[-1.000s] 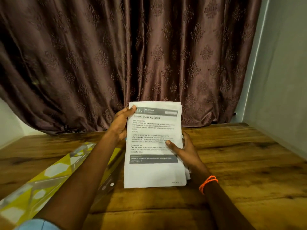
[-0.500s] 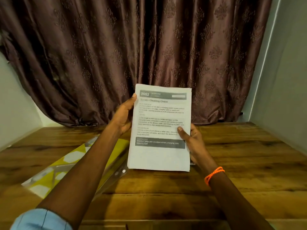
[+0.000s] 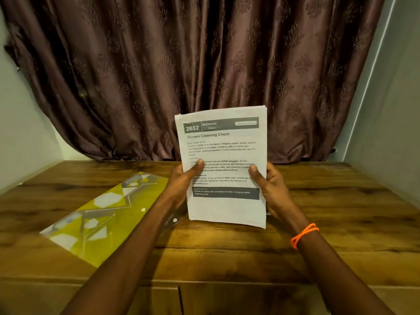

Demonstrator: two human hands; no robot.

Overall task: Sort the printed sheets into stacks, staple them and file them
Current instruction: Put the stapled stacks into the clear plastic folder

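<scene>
Head view. The sheaf of printed sheets (image 3: 223, 164) is now gripped at both side edges at mid-height. The left hand (image 3: 181, 178) has slid down from the top left corner, where it was a second ago, so its thumb lies across the text at the left margin. The right hand (image 3: 270, 187) grasps the right edge, thumb on the front page, fingers hidden behind. Both hands are clamped on the paper; neither is free. An orange bracelet (image 3: 303, 235) sits on the right wrist.

The sheaf has come up off the wooden table (image 3: 341, 212) and stands more upright than before, held in the air above the table's far middle, in front of the brown curtain (image 3: 204, 64).

Judgement: a matched two-sided grip suggests squaring the edges before stapling. No stapler shows.

Orientation: long axis runs near vertical, tilted slightly, top edge up and away. The printed face points toward the camera, heading "Screen Cleaning Check" reads upright. Back sheets peek out at the top right corner, so the edges are not quite flush.

A yellow patterned folder (image 3: 97, 214) lies flat on the table to the left, near the sheaf but apart from it.
</scene>
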